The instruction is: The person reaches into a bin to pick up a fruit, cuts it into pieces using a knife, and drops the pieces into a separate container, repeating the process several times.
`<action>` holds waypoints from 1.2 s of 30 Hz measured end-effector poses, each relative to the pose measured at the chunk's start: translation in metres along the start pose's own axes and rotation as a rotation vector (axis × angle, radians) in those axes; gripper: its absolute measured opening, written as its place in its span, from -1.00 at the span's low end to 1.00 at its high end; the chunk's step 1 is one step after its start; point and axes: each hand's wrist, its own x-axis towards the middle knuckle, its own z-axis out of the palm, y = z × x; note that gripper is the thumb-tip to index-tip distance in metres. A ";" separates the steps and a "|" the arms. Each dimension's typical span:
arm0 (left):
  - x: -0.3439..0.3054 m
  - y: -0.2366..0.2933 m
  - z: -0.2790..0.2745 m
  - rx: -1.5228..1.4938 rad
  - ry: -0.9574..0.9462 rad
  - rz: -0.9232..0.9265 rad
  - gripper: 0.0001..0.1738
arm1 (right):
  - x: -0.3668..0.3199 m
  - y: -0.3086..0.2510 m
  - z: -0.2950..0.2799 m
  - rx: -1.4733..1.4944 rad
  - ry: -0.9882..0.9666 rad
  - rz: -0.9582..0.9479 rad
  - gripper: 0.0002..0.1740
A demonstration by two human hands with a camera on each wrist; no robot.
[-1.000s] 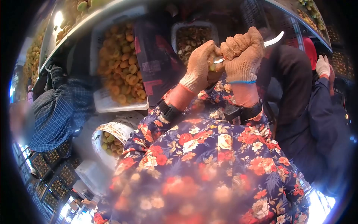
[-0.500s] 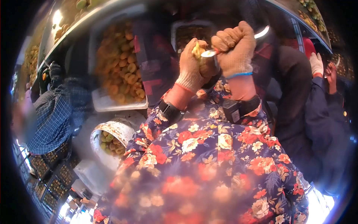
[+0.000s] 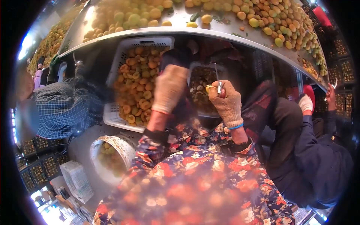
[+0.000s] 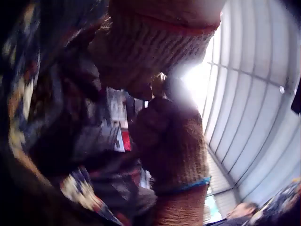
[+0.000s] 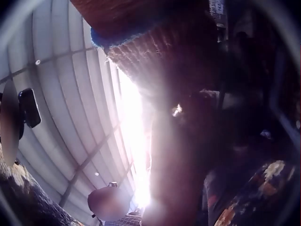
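My gloved right hand grips a slim knife, whose thin metal part points up. A yellow piece of fruit shows at the tips of its fingers. To the left, my gloved left hand is blurred beside the crate of halved apricots; I cannot tell what it holds. Both gloves are tan knit, the right one with a blue cuff edge. In the left wrist view, the left glove and right glove are dark against bright light. The right wrist view shows mostly a shadowed right glove.
A smaller container of pits and scraps sits between my knees. At lower left stands a white bucket with fruit inside. Ahead runs a metal table edge with whole apricots behind it. People sit close on both sides.
My hands were together around a fruit and have parted. The left swings left toward the apricot crate; the right moves lower with the knife turned upright. The view has tilted up toward the table.
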 end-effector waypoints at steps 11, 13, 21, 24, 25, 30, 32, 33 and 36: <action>0.118 -0.033 -0.069 0.130 0.111 -0.229 -0.58 | 0.017 0.098 0.015 0.139 0.017 0.049 -0.62; 0.156 -0.026 -0.031 0.088 -0.046 -0.075 -0.56 | 0.018 0.078 0.005 0.141 0.006 0.120 -0.66; 0.273 -0.029 0.101 0.572 -0.404 -0.099 -0.53 | 0.009 0.068 -0.004 0.152 0.023 0.233 -0.72; 0.259 -0.004 0.073 0.524 -0.386 -0.031 -0.59 | 0.006 0.082 0.001 0.256 0.091 0.169 -0.74; 0.246 -0.002 0.059 -0.046 -0.432 -0.065 -0.60 | 0.007 0.088 0.004 0.355 0.149 0.103 -0.74; 0.154 0.039 0.012 -1.461 -0.579 -0.260 -0.43 | 0.016 0.071 -0.011 0.588 -0.022 0.308 -0.80; 0.125 0.041 0.018 -1.606 -0.538 -0.259 -0.44 | 0.021 0.104 0.013 0.577 0.046 -0.111 -0.86; 0.111 0.045 0.018 -1.678 -0.522 -0.263 -0.45 | 0.015 0.053 -0.021 0.564 0.018 0.251 -0.90; 0.076 0.054 0.015 -1.767 -0.499 -0.374 -0.51 | 0.006 0.021 -0.045 0.660 -0.068 0.096 -0.92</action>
